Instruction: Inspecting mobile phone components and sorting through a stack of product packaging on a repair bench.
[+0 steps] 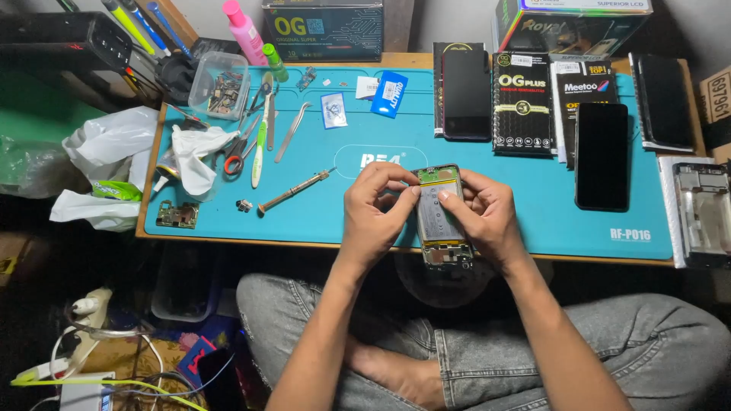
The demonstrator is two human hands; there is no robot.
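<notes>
Head view. Opened phone held over near edge of blue mat on desk, back cover off, pale battery and green board exposed. Left hand and right hand both closed on phone, fingertips pinching at battery's upper edge. Best kept low over mat, frame braced, pressure light, no bending of battery. Screwdriver lying just left.

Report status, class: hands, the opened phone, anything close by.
Left hand and right hand both pinching opened phone over blue mat. Screwdriver lies just left, apart. Nothing blocking.
</notes>
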